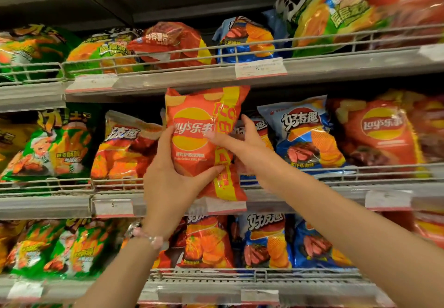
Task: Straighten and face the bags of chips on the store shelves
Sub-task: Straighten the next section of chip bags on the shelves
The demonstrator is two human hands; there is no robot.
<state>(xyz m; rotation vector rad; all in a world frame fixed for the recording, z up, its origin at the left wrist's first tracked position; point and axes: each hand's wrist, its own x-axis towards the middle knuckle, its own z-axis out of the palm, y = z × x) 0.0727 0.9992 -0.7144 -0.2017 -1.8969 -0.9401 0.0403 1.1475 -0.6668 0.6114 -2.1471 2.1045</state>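
Observation:
An orange-red Lay's chip bag (pixel 204 115) with a yellow stripe is held upright in front of the middle shelf (pixel 312 195). My left hand (pixel 173 178) grips its lower left side, thumb across the bottom front. My right hand (pixel 242 144) holds its right edge, thumb on the front and fingers behind. An orange-red bag (pixel 125 146) stands on the shelf to the left of it. A blue bag (pixel 305 134) stands to the right, and part of another blue bag shows behind my right hand.
Three wire-fronted shelves hold chip bags. Green bags (pixel 48 149) stand at left, a red Lay's bag (pixel 379 132) at right. The top shelf (pixel 192 79) carries tilted green, red and blue bags. Price tags (pixel 260 67) line the shelf edges. The lower shelf holds more orange and blue bags.

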